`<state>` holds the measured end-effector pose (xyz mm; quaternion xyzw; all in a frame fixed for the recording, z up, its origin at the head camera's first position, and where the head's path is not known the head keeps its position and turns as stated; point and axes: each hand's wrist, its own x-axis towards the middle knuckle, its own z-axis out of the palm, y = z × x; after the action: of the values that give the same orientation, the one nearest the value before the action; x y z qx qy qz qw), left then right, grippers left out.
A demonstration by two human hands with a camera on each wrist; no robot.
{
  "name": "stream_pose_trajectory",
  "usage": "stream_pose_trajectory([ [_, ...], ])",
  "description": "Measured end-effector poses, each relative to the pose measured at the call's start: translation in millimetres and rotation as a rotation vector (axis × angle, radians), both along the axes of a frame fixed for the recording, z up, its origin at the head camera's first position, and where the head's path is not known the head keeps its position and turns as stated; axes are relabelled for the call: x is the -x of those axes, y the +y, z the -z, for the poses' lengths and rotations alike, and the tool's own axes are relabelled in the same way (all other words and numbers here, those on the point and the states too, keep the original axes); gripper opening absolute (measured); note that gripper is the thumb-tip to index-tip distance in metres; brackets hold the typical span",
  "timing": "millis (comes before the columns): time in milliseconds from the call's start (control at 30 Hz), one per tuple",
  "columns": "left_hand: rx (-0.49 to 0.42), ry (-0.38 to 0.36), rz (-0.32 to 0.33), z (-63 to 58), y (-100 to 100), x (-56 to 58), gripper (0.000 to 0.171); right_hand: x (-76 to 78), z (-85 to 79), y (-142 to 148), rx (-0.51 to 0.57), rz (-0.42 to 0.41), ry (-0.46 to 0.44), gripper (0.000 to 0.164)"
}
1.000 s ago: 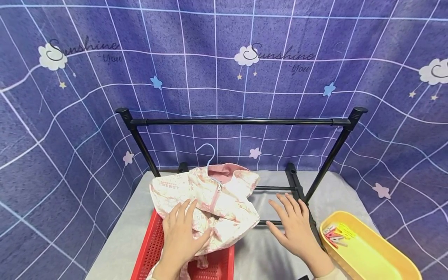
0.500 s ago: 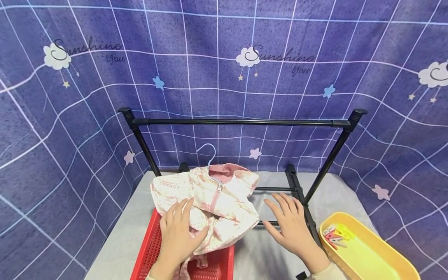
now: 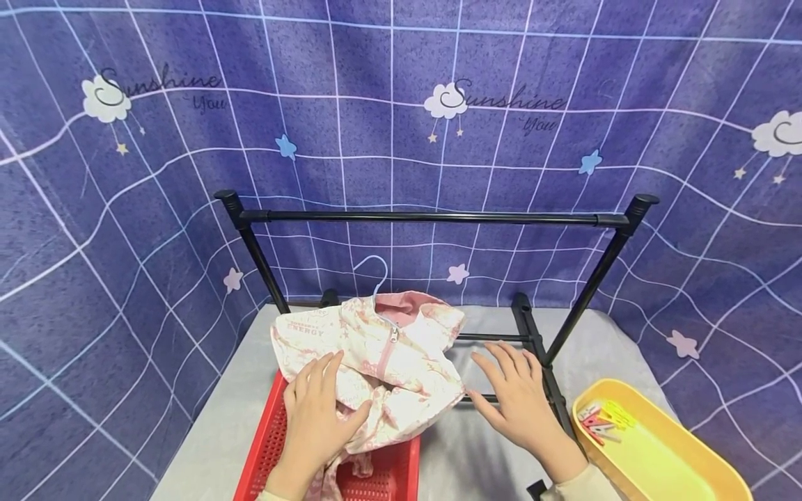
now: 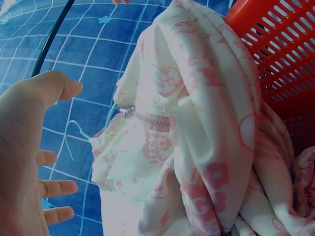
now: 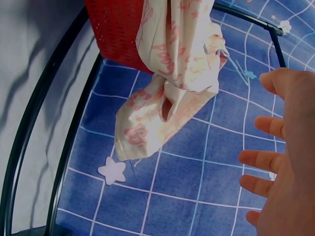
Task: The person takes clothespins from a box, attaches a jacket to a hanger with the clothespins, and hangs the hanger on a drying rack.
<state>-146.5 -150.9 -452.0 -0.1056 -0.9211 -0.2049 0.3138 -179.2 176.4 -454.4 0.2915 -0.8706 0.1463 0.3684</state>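
A white jacket [image 3: 401,407] with a pink print and a short front zipper lies draped over a red basket [image 3: 410,473]. From its neck opening the hook of a light blue hanger [image 3: 380,275] sticks up. My left hand [image 3: 322,410] hovers over the jacket's left side, fingers spread. In the left wrist view, that hand [image 4: 24,147] is apart from the cloth. My right hand [image 3: 520,400] is held palm down just off the jacket's right edge, its fingers loosely spread. The right wrist view shows this hand [image 5: 290,152] with nothing in it.
Behind the jacket stands a black clothes rack [image 3: 426,217] with a horizontal top bar. A yellow tray [image 3: 677,452] at the right holds several clothespins [image 3: 601,421]. A blue checked curtain [image 3: 501,104] closes off the back and sides.
My right hand has drifted slightly left, closer to the jacket's edge. The left hand has shifted a little left. Jacket and hanger lie much as before.
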Motion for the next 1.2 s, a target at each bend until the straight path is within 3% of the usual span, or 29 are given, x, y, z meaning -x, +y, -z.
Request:
stream_pose_trajectory([
  [667,0.038,-0.02,0.005,-4.7,-2.5,6.0,0.084,8.1,-7.5,-2.4,0.013,-0.007,0.017,0.06],
  [1200,0.036,0.037,0.035,-8.7,-8.5,16.4,0.082,15.8,-8.5,-4.3,-0.001,0.01,-0.022,0.058],
])
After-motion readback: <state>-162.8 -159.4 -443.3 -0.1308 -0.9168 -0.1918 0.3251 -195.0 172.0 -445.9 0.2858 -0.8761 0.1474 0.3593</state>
